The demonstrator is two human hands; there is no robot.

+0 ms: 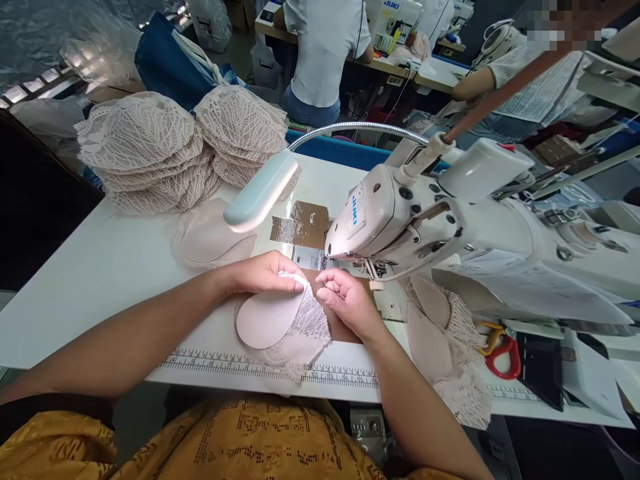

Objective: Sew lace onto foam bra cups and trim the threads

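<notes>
My left hand [265, 273] lies on a beige padded cup with a lace overlay [280, 323], fingers closed on its upper edge. My right hand [345, 300] pinches the same edge from the right, fingers curled. The piece rests on the white table [100, 267] just in front of the needle area of a white sewing machine [400, 213]. A measuring tape strip [250, 365] runs along the table's front edge below the piece.
Two stacks of lace cups [165, 147] stand at the back left, with a flat cup [210, 237] before them. A gooseneck lamp [260, 193] hangs over the work. Sewn pieces [445, 340] and red scissors [503, 353] lie right. Other people sit at machines behind.
</notes>
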